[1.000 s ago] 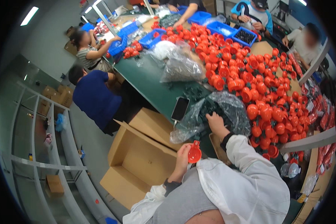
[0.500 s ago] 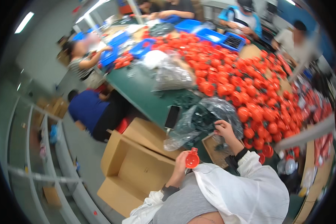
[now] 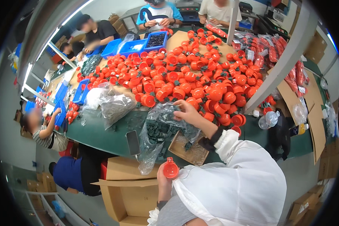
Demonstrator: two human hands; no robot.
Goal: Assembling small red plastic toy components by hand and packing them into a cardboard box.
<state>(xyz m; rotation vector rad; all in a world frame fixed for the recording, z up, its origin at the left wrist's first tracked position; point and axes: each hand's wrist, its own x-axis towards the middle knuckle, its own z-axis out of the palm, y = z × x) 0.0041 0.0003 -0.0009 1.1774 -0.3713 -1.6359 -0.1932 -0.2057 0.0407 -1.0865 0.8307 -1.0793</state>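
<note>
My left hand [image 3: 162,184] is closed around a small red plastic cup [image 3: 171,170], whose open side faces up and whose looped tab points away from me. Above the far edge of a clear plastic bag [image 3: 147,145], my right hand [image 3: 189,113] reaches out with thumb and fingers bent and apart; nothing shows between them. Many small dark green plastic parts [image 3: 159,130] lie in the bag. Close beyond the right hand begins a big heap of red cups [image 3: 177,77], several with dark green pieces attached.
A phone [image 3: 132,142] with a cable lies left of the bag. Nearer me are a shallow cardboard tray [image 3: 188,147] and a large open carton [image 3: 135,199]. A white post [image 3: 269,81] rises at the right, beside a plastic bottle [image 3: 269,119]. Other people sit across the table.
The view has swung to the right, bringing more of the table's right side in. My left hand still holds the red cup. My right hand has shifted to the bag's far edge.
</note>
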